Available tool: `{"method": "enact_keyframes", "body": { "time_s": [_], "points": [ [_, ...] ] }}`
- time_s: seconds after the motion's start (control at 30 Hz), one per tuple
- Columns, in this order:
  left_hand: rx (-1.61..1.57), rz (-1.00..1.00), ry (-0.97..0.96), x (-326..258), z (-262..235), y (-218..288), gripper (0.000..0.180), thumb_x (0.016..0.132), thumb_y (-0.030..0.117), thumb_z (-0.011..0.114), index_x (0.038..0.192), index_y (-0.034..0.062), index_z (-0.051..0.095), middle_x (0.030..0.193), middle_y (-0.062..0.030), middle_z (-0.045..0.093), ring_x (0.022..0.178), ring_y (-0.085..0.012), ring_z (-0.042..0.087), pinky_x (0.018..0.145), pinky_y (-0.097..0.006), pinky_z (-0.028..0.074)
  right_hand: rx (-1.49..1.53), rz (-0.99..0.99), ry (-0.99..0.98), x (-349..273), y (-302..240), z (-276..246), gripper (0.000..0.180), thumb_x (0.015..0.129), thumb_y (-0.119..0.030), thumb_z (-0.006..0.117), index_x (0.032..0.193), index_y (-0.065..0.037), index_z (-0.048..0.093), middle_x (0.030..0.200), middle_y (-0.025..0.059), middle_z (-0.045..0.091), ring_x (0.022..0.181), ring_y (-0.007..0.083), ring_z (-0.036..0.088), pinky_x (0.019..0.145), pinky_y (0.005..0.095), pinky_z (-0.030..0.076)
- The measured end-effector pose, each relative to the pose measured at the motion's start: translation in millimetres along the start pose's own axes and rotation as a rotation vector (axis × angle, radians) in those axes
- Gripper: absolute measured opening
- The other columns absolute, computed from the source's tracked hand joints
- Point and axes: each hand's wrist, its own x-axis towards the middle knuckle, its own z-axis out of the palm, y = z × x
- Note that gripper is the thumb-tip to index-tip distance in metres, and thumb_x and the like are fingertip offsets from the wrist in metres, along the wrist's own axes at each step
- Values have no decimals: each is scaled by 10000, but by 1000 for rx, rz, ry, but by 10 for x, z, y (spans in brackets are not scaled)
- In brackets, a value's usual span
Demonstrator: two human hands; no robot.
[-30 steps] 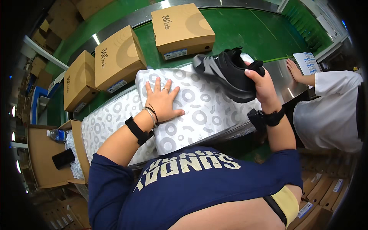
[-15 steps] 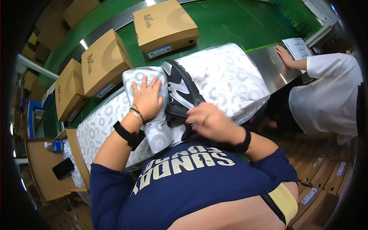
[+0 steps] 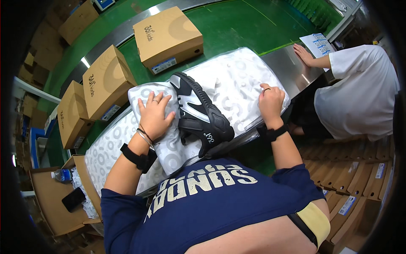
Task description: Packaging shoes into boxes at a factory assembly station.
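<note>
A black, white and grey sports shoe (image 3: 195, 106) lies on its side in front of me, its sole toward the right. My left hand (image 3: 155, 116) rests with fingers spread on a sheet of white patterned wrapping paper (image 3: 170, 154) bunched along the shoe's left side; what lies under that paper is hidden. Beneath them is a thick stack of the same wrapping paper (image 3: 237, 78) in clear plastic. At the right part of this stack, my right hand (image 3: 272, 103) has its fingers curled and pinched on the top paper, apart from the shoe.
Closed brown shoeboxes (image 3: 169, 40) stand on the green conveyor (image 3: 234, 29) beyond the stack. An open carton (image 3: 46, 194) at left holds a bottle and a phone. A co-worker in a white shirt (image 3: 355, 93) stands at right, one hand by a label sheet. More shoeboxes (image 3: 359, 178) fill the lower right.
My right hand has let go of the shoe's heel and moved right onto the paper stack. The shoe now lies fully visible. My left hand stays on the bunched paper.
</note>
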Motion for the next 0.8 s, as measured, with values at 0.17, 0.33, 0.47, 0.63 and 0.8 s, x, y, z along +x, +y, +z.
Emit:
{"method": "enact_keyframes", "body": {
  "time_s": [0.17,0.33,0.47,0.63,0.8],
  "points": [
    [-828,-124,95,-109,-632,307,726,789,419,543,1354,102,215,1324,-174,342,1217,-333,331,988,-493,212,217,-677,104,280,-1086,-1051,255,679,-121,540,924,-114,612,666,0,521,797,176,536,896,431,312],
    [-1474,-334,214,-60,-1032,602,787,809,509,514,1367,97,142,1301,-149,327,1166,-247,364,928,-400,334,529,-1384,-59,135,-1428,-1244,167,720,-121,495,845,-58,584,680,1,542,817,163,540,985,438,286],
    [-1597,-408,312,-63,-719,213,630,841,391,524,1319,88,250,1261,-115,380,1145,-220,393,920,-375,364,1169,-1048,338,486,-1242,-1508,149,669,-91,565,817,-89,586,787,41,588,750,200,567,735,404,456],
    [-1664,-343,319,-81,-612,-85,545,742,20,584,1227,7,334,1082,-112,511,966,-197,511,826,-298,422,1223,-256,-155,1173,-1012,-651,185,777,-48,560,951,14,567,899,101,602,815,134,551,741,230,426],
    [-740,-551,313,-80,-133,-340,746,703,28,596,1320,-28,180,1008,-242,518,827,-285,558,729,-331,451,1375,-165,-655,1578,-1101,642,378,743,-12,532,1119,-6,502,1007,98,573,953,169,521,851,275,407]
  ]
}}
